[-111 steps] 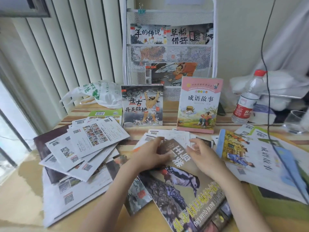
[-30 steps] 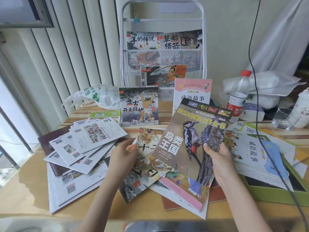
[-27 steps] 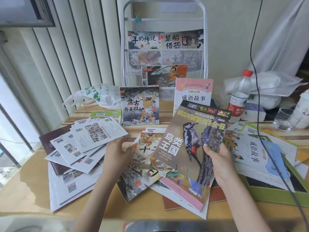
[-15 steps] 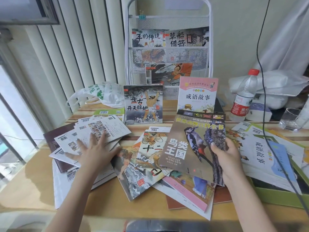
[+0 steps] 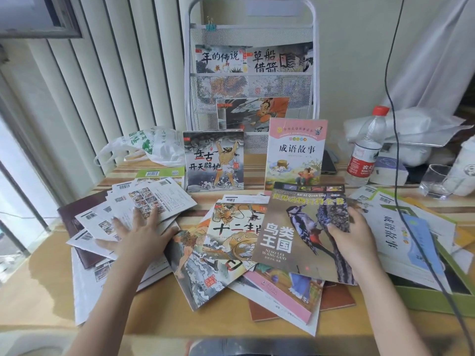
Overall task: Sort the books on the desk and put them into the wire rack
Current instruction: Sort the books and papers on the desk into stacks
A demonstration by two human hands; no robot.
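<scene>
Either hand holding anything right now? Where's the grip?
Right hand grips the woodpecker book at its right edge. Left hand holds nothing; it rests flat on the white booklets.

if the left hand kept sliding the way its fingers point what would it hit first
The left hand lies flat on the fanned booklets, fingers pointing away and slightly left. Sliding on, it would probably meet the green-edged book first, then the plastic bag; depth is uncertain.

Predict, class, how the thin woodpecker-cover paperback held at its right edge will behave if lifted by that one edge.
The woodpecker-cover paperback looks thin and soft-covered, so its free left side would probably droop. The right hand pinches just one edge, suggesting it is light. Its cover seems glossy, so it might slip across the books beneath.
</scene>
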